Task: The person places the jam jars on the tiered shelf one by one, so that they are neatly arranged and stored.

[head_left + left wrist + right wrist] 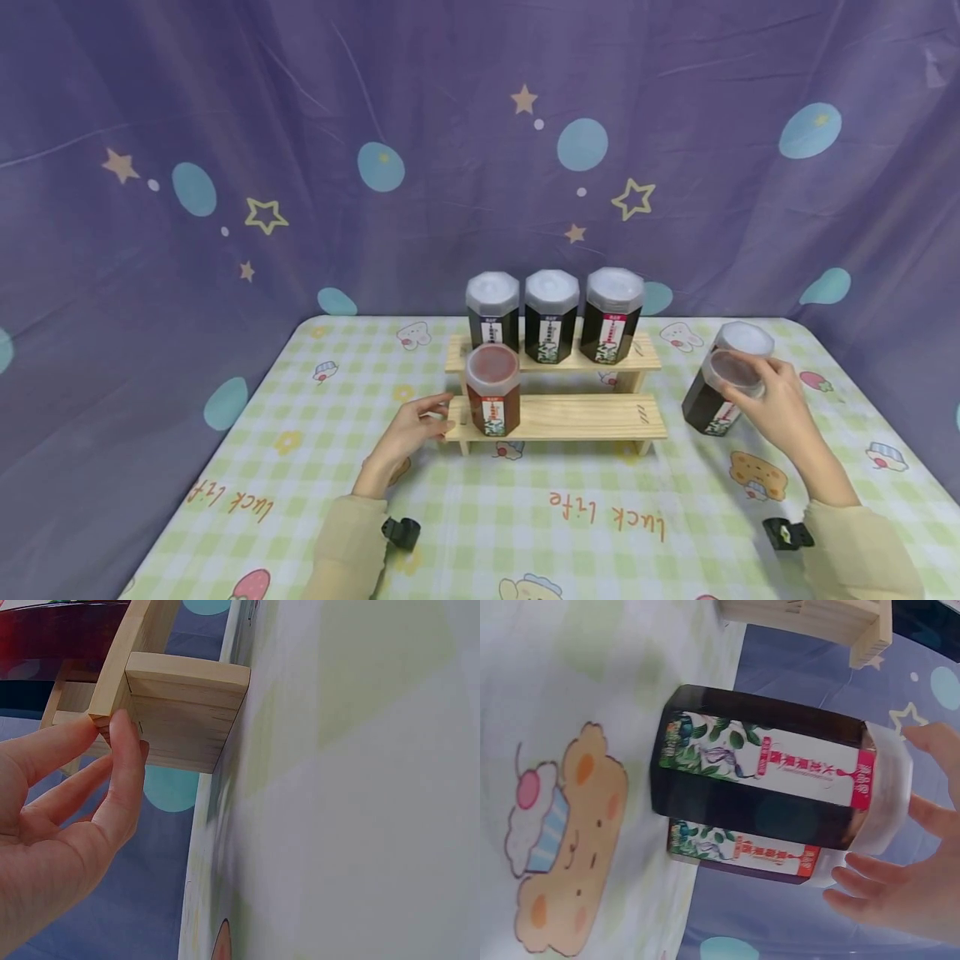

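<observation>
Purple curtain fabric [450, 75] is hung behind a table [247, 467] spread with checked cloth [480, 529]. Near the table's far edge, a stepped rack [585, 417] of pale wood is pinched at its left end by the left hand [412, 429]. Toward the right edge, a dark faceted jar [705, 406] — probably heavy, stiff and slippery, best clasped round its sides — is gripped at its frosted lid [889, 791] by the right hand [776, 404], fingers bent.

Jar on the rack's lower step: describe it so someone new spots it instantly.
Find the pale wooden two-step rack on the checked tablecloth. On its lower step, at the left end beside the left hand, stands a single faceted jar. Reddish-brown contents show through its body and lid, unlike the three near-black jars with whitish lids on the upper step.
</observation>
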A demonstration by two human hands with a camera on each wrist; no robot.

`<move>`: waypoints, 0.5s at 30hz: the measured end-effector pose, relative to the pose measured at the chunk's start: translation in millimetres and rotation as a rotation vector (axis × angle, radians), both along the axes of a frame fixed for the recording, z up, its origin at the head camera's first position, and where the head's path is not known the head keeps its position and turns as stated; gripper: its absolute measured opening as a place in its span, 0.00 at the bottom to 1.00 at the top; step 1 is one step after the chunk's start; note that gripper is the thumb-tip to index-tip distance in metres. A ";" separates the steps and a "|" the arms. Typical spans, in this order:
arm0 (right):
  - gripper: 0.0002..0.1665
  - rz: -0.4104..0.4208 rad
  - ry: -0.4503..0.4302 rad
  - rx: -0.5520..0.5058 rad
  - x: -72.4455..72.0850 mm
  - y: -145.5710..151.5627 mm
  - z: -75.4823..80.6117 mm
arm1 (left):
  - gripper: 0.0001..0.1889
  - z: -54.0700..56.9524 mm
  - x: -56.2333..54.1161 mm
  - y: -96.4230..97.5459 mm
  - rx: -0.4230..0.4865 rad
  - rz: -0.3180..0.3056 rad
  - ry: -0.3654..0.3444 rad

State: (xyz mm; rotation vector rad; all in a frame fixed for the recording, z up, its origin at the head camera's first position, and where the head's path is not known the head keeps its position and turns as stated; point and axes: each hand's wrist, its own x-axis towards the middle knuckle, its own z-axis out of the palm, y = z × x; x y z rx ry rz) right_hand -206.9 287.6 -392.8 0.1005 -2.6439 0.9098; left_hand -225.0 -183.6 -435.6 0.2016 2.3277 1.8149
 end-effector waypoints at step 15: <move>0.37 0.018 -0.073 -0.026 -6.9 8.0 -14.3 | 0.26 0.4 0.4 0.2 -0.001 -0.006 0.001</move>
